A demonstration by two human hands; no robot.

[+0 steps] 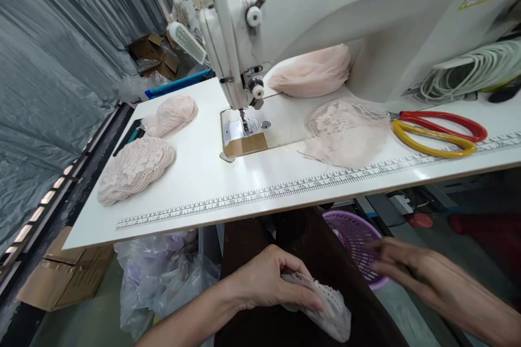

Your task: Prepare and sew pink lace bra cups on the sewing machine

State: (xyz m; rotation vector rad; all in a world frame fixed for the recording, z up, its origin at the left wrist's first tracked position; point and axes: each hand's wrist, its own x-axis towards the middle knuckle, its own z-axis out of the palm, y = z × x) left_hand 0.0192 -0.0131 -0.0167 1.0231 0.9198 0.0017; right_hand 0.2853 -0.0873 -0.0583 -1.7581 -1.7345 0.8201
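Note:
My left hand (277, 282) is closed on a folded pale pink lace piece (329, 306), held low over my lap in front of the table edge. Blurred by motion, my right hand (402, 265) is beside a purple plastic basket (352, 219) below the table; its fingertips are smeared and I cannot tell whether they hold anything. On the white sewing table (195, 173), a flat lace and mesh piece (350, 133) lies right of the sewing machine's needle (244, 119). Stacked lace pieces (138, 168) and another lace bundle (173, 115) lie at the left.
Scissors with red and yellow handles (439, 133) lie at the table's right. A pink mesh bundle (311, 73) sits under the machine arm (350, 5). A printed ruler (285, 192) runs along the front edge. Plastic bags (163, 282) and a cardboard box (65, 276) stand below left.

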